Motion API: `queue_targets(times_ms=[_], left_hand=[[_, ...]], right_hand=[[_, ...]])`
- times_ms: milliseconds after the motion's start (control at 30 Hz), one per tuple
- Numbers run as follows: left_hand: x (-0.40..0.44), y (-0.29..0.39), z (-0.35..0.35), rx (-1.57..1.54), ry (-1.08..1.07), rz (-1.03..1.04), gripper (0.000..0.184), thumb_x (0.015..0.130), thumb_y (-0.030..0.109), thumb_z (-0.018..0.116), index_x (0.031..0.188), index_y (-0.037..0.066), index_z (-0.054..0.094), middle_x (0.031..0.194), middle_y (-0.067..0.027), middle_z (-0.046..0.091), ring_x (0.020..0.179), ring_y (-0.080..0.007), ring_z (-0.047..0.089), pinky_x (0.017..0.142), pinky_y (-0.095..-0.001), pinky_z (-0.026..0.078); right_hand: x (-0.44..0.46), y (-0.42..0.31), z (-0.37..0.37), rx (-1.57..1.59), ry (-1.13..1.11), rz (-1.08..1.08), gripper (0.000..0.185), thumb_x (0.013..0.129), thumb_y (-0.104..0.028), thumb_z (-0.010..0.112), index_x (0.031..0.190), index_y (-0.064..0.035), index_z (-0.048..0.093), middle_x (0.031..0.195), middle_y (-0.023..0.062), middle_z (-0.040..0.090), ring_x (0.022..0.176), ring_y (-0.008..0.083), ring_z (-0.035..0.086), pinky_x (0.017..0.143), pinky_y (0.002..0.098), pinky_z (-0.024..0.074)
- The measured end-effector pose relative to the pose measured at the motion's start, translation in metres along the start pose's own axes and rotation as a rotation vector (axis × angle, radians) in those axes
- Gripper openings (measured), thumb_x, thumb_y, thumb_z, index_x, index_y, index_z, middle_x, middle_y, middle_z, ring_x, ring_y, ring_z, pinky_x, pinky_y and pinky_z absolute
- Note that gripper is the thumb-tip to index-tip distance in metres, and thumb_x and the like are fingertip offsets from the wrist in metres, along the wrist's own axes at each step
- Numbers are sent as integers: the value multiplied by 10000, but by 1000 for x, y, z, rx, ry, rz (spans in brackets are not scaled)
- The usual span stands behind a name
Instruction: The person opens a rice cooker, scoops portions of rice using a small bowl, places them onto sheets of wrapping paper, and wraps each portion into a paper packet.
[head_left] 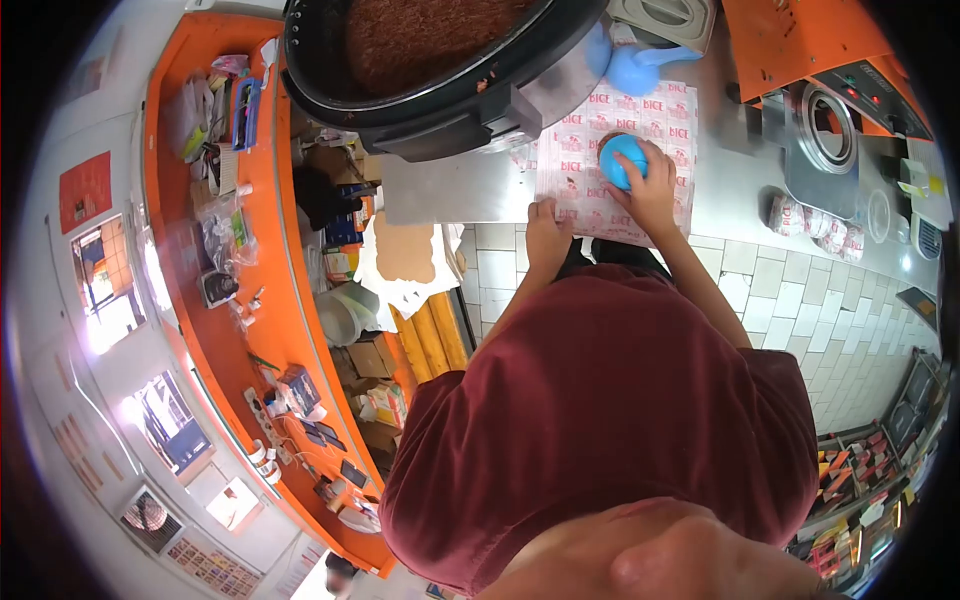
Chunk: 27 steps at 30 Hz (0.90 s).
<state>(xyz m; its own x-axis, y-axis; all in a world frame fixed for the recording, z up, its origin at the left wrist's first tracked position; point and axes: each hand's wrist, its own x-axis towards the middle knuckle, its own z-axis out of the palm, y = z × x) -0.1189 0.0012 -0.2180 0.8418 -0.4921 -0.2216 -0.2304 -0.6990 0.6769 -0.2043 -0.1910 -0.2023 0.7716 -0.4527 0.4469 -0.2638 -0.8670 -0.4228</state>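
My right hand (648, 190) is closed around a bright blue, round, cup-like object (623, 160), its fingers curled over the right side. A little brown shows at the object's upper left edge; what lies beneath is hidden. Under it is white wrapping paper (668, 115) printed in red, laid on the steel counter. At the paper's lower left corner my left hand (548, 238) has its fingers together on the edge, pinching or pressing it. Beyond the paper sits a light blue utensil (640, 68) with a handle.
A large black-rimmed pot (470, 125) of shredded reddish-brown food stands at the upper left. On the right are a device with a round metal ring (828, 128), rolls of printed wrapping (815, 225) and an orange machine (810, 40). Orange shelving (290, 340) runs along the left.
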Motion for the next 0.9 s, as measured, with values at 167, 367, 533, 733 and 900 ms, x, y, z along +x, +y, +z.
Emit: queue_targets(times_ms=[167,367,533,733,900], left_hand=[[-1,-5,-4,86,16,101,375,745,156,732,1056,17,573,981,-154,576,903,-343,592,731,-427,492],[3,-4,-4,-92,-64,-58,336,745,170,760,995,17,597,904,-141,607,774,-308,620,684,-388,498],[-1,-2,-6,36,14,66,306,758,176,769,943,-6,607,891,-154,632,753,-286,646,658,-369,510],[-3,-3,-2,-86,43,-22,267,753,159,751,910,9,594,872,-145,614,737,-297,623,662,-395,502],[-5,-9,4,-126,46,-13,238,796,169,733,899,-21,632,807,-155,673,704,-273,668,640,-353,522]], right_hand=[[17,2,16,-23,-29,6,610,624,-288,822,1183,-195,596,1279,121,497,1154,323,493,934,480,381],[9,5,11,-40,-281,26,584,623,-268,806,1166,-224,598,1248,81,523,1123,303,518,884,469,431],[26,20,15,-67,-136,223,590,604,-240,800,1160,-234,600,1242,69,534,1125,299,530,906,449,438],[18,37,8,19,-282,-36,564,618,-243,791,1151,-250,607,1233,62,529,1116,300,525,919,445,435],[28,10,17,39,-290,14,538,664,-296,762,1178,-283,601,1267,57,492,1159,283,480,951,467,395]])
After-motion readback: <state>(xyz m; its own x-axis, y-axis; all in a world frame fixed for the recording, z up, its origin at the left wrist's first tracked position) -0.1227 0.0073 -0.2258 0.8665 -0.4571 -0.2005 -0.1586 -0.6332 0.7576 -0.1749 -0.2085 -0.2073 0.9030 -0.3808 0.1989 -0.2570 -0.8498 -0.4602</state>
